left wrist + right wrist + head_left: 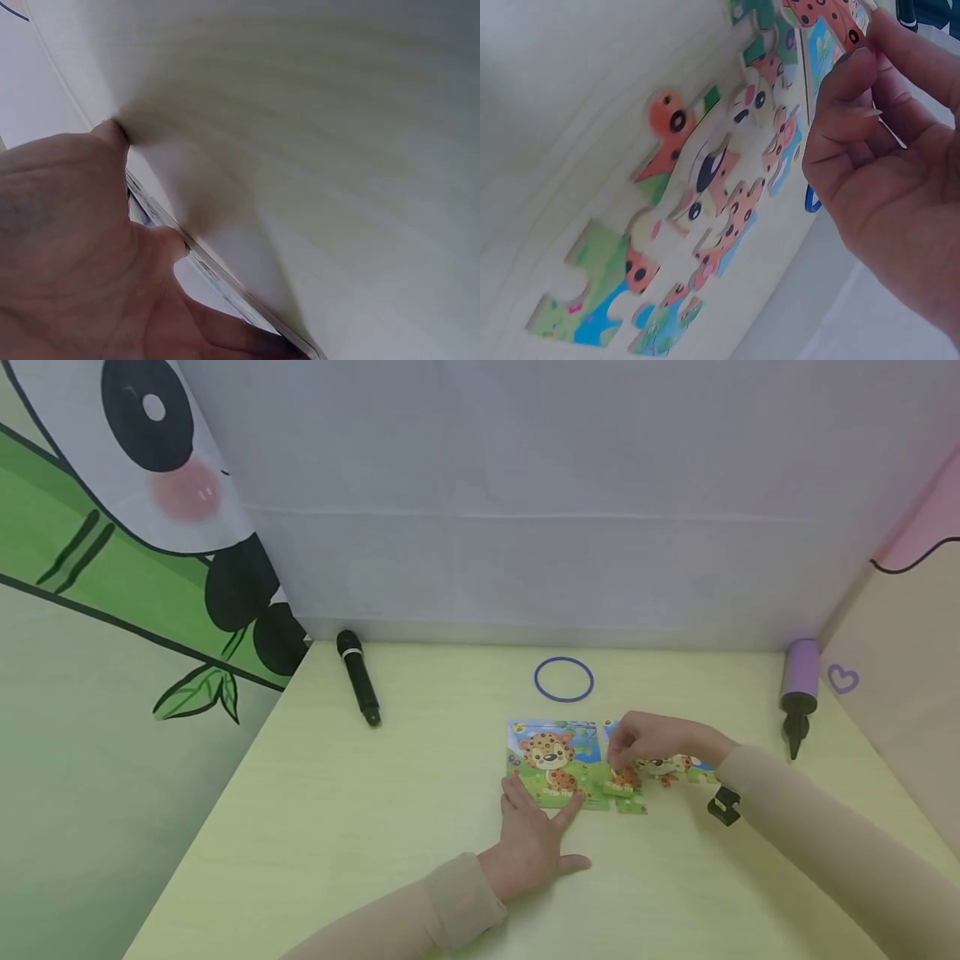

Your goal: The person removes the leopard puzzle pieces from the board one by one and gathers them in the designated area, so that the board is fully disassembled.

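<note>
— Left hand?
— Flat, fingers straight, pressing the near edge of the puzzle board with the leopard picture; gripping nothing. In the left wrist view, only palm and the board's thin edge against the table.

— Right hand?
— Fingers curled, pinching a spotted orange puzzle piece just right of the board, raised slightly off the table.

— Which way from piece to board?
— Board lies to the left of the pinched piece, nearly touching; right hand far closer to the gap than the left.

— Loose pieces?
— Scattered just right of the board, under and beyond the right hand, lying flat.

— Elsewhere?
— Blue ring farther back, black microphone far left, purple pump far right.
</note>
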Tool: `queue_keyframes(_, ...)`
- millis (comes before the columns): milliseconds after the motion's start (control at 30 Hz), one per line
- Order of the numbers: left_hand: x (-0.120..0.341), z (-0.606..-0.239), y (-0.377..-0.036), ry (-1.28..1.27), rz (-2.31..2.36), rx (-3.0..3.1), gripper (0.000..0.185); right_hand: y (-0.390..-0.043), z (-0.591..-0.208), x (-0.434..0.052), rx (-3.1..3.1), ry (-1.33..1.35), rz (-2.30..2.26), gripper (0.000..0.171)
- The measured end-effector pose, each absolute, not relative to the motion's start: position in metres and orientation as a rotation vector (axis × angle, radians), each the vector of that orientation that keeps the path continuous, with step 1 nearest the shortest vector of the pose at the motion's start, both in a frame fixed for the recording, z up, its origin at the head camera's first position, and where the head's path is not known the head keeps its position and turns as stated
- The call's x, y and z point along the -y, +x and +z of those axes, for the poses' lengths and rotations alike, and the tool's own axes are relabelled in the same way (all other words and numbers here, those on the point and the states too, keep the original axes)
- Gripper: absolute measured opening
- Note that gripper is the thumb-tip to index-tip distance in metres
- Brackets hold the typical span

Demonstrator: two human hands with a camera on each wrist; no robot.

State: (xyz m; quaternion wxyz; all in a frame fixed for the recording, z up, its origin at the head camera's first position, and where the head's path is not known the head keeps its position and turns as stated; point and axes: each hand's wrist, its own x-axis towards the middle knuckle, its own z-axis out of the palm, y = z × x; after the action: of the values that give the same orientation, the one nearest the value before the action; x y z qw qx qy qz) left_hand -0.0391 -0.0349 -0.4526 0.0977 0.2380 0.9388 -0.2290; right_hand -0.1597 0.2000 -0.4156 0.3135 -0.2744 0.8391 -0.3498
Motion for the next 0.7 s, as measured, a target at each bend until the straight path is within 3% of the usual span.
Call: queue_keyframes(700, 0.036, -0.449, -0.037, 0.723, -0.64, -2.787, 0.086, -0.141, -0.418, -0.241, -2.157, -0.696, -0.859, 0.022)
